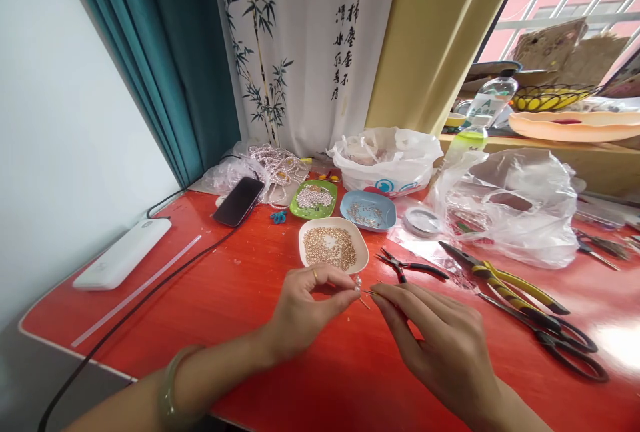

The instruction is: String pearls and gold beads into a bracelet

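Between thumb and index finger, my left hand [305, 305] pinches a small cluster of pale, shiny beads [358, 283]. My right hand [440, 339] is closed on a thin metal pin [367, 292], whose tip points left toward the beads. Whether the pin passes through a bead is too small to tell. Just behind my left fingers stands a cream dish [363, 255] of gold beads [330, 245]. Farther back are a green dish [295, 209] of white pearl beads [314, 196] and a blue dish [389, 202] with small metal pins [367, 214].
Right of my hands lie small pliers [413, 267], big yellow-black pliers [505, 282] and scissors [550, 339]. Plastic bags [520, 212] and pearl strands [280, 172] line the back. A phone [240, 201], white power bank [123, 252] and black cable [150, 295] lie left.
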The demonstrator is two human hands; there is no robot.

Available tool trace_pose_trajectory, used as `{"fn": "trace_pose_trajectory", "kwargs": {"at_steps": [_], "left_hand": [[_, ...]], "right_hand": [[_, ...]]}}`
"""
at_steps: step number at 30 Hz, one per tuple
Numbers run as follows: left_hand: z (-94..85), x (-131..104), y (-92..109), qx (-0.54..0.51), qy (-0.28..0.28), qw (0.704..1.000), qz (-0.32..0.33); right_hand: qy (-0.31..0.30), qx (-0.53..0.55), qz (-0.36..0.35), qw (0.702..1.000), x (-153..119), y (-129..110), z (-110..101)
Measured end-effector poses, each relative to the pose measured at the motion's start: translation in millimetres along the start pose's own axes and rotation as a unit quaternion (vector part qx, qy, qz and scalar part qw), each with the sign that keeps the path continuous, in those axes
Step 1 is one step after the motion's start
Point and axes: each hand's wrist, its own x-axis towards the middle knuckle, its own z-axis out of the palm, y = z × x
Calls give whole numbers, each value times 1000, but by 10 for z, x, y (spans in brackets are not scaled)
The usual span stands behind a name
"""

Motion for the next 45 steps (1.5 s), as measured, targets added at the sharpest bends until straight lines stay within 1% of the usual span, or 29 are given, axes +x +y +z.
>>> {"fn": "trace_pose_trajectory", "kwargs": {"at_steps": [1, 3, 6, 7, 9, 12, 18, 23, 27, 38, 41, 43, 45], "left_hand": [[0, -1, -3, -8, 0, 1000, -15], [-1, -2, -8, -25, 0, 999, -47], [-6, 1, -8, -58, 1, 995, -84], [-8, 2, -6, -71, 2, 993, -92], [-10, 3, 0, -90, 5, 991, -97], [-11, 4, 7, -100, 8, 991, -91], [-8, 10, 19, -94, 19, 993, -65], [-1, 17, 23, -83, 7, 996, -22], [2, 9, 18, -85, 0, 996, -10], [-12, -8, 12, -66, 7, 998, -23], [-2, -6, 18, -69, 7, 997, -26], [4, -3, 28, -62, 8, 998, -32], [5, 2, 38, -51, 9, 998, -42]], "right_hand": [[-3, 17, 15, 1000, 11, -9, -3], [-25, 78, 72, 994, 35, -31, -8], [-83, 182, 167, 965, 62, -58, -1], [-96, 201, 187, 957, 64, -63, 6], [-103, 215, 205, 949, 59, -69, 24], [-91, 213, 205, 951, 44, -73, 52], [-49, 188, 172, 966, 50, -93, 56], [-41, 179, 158, 970, 32, -88, 58], [-42, 174, 154, 972, 19, -78, 64], [-29, 127, 131, 983, 22, -67, 71], [-26, 127, 129, 983, 20, -68, 74], [-29, 136, 133, 981, 26, -63, 74], [-45, 146, 143, 978, 37, -52, 58]]}}
